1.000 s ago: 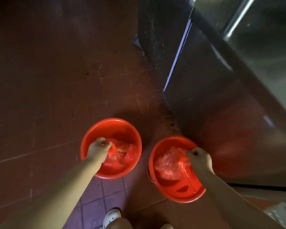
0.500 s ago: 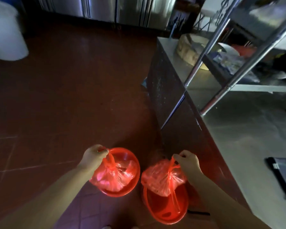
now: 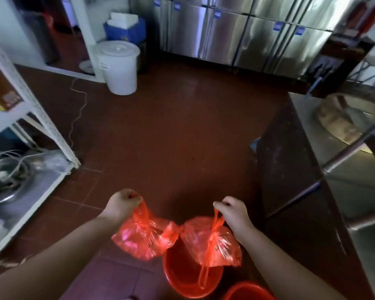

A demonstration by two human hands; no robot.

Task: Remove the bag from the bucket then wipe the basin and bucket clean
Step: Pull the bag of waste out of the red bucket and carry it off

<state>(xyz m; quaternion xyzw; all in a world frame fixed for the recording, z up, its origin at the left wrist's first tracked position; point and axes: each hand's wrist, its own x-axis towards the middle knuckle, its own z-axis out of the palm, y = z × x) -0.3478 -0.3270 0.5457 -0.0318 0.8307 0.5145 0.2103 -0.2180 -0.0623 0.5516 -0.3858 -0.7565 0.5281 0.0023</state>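
- Bags: two red plastic ones hung in the air, tied at the neck, one from each of my hands. My left hand was curled round the knotted top of the left bag; my right hand pinched the handle loop of the right bag.
- Both bags were clear of their containers. The right bag hung above the rim of a red tub on the near floor; a second red tub showed only as a rim at the near right edge. I could not tell which was the bucket and which the basin.
- Risk, as I judged it: each bag hung from thin twisted plastic. A jerk or swing might have stretched or torn the handle, dropping the contents on the brown tiled floor.
- A loose strap from the right bag dangled down into the tub beneath. It might have snagged the rim and tipped the tub if I had moved off sideways.
- The two bags hung nearly touching. Swinging them together might have burst one; what they held I could not make out.
- A steel counter stood close on the right; its corner might have caught the right bag.
- A thin cable trailed over the far left floor towards a white lidded bin, a possible trip on the way there.
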